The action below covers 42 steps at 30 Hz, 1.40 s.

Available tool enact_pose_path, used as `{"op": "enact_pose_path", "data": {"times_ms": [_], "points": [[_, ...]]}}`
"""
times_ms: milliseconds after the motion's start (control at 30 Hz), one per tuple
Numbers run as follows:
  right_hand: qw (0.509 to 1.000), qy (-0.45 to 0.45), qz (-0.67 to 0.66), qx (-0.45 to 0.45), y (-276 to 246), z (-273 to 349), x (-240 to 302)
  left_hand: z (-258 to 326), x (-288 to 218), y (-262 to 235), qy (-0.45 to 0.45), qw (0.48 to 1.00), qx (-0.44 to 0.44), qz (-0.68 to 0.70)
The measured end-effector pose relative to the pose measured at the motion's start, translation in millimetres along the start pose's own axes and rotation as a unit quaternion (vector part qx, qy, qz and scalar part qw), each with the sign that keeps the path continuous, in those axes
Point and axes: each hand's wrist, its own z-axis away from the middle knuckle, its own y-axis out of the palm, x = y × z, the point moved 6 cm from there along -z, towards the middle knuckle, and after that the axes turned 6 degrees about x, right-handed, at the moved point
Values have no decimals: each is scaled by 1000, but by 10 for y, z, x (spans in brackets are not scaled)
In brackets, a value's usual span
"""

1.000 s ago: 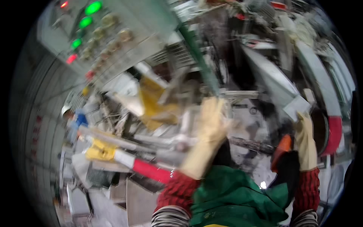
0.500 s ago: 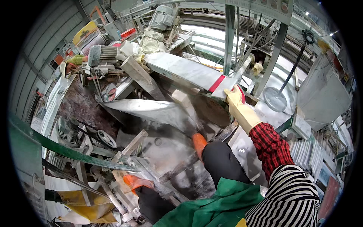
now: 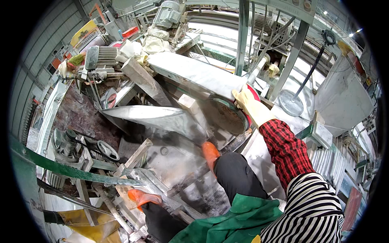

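In a pale yellow glove, my right hand [image 3: 253,107] is at the right end of a long machine belt [image 3: 190,69]. Its fingers are closed over the belt's edge, though their undersides are hidden. The belt has a whitish upper face and bends down around a round, dusty drum [image 3: 229,116]. A red band [image 3: 254,94] on the belt shows beside the glove, at the bend. My left hand is out of view.
Below the belt are a curved metal sheet [image 3: 158,115] and a wooden block [image 3: 144,81]. Grey motors [image 3: 167,15] stand behind. A green bar [image 3: 81,170] crosses at left. My orange boots [image 3: 210,156] are among boards and frames. A round-based stand [image 3: 290,103] is at right.
The red band has travelled right along the belt and around the bend. My right hand has shifted slightly left and down in the picture; the whole view has moved a little too.
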Motion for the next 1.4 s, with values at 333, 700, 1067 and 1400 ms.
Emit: {"op": "enact_pose_path", "data": {"times_ms": [333,700,1067,1400], "points": [[994,-73,76,-43,141,-132,-107,107,-337,-149,56,991,-61,-102],[828,-165,182,503,2581,1361,-337,239,-1134,-399,163,973,-115,-112],[611,-46,627,481,2822,1658,-795,-50,-165,-35,77,987,-102,-99],[618,-158,585,501,2837,1661,-716,-236,134,-31,53,985,-116,-116]]}}
